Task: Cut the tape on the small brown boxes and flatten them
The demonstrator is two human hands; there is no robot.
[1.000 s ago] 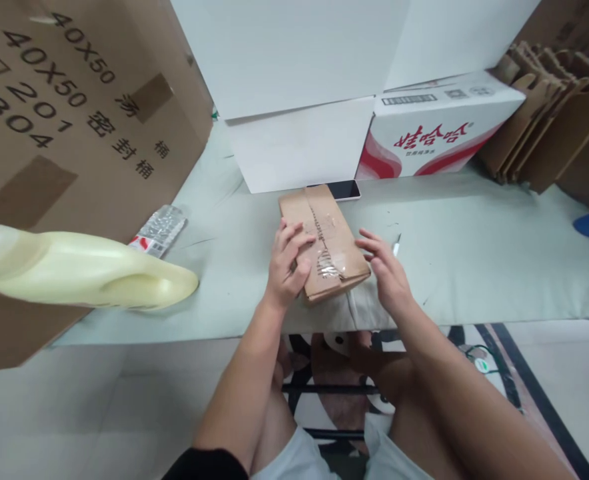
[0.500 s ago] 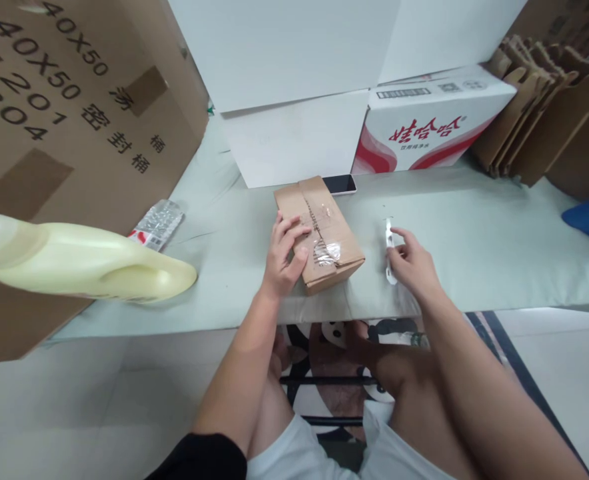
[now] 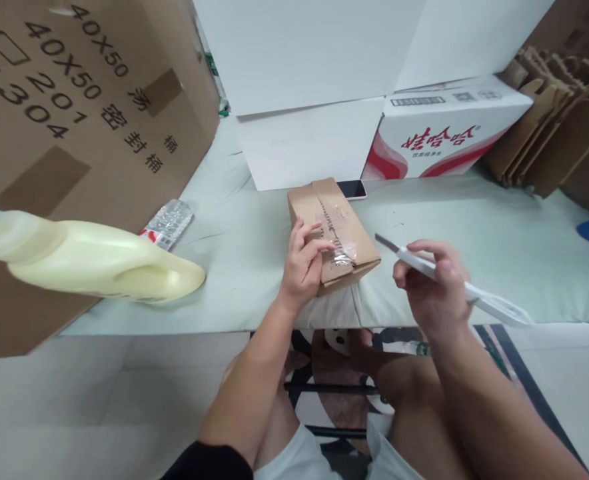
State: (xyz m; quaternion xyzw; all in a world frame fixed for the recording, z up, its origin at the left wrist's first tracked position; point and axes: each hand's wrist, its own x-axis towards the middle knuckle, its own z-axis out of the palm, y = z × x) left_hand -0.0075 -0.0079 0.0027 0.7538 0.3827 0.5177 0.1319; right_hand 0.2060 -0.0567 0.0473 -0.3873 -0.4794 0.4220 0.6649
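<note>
Right hand (image 3: 437, 283): pinching a white utility knife (image 3: 499, 308) between thumb and fingers.
Knife blade (image 3: 385, 241): pointing leftward and away, its tip standing just beside the box's right edge – no contact showing.
Left hand (image 3: 304, 267): resting on the box, fingers spread over its top; nearer of the two, already touching.
Cardboard box (image 3: 357, 241): lying left of the right-hand fingers, its long axis running near-right to far-left, more steeply than the knife's.
Box contents: remaining unseen; clear tape (image 3: 345, 255) is crossing the closed seam.
Yellow bottle (image 3: 109, 260): standing at left, contents not discernible.
Phone (image 3: 354, 190): lying just behind the box.
Large brown carton (image 3: 119, 173), red-and-white carton (image 3: 434, 143): standing beyond – interiors not showing.
</note>
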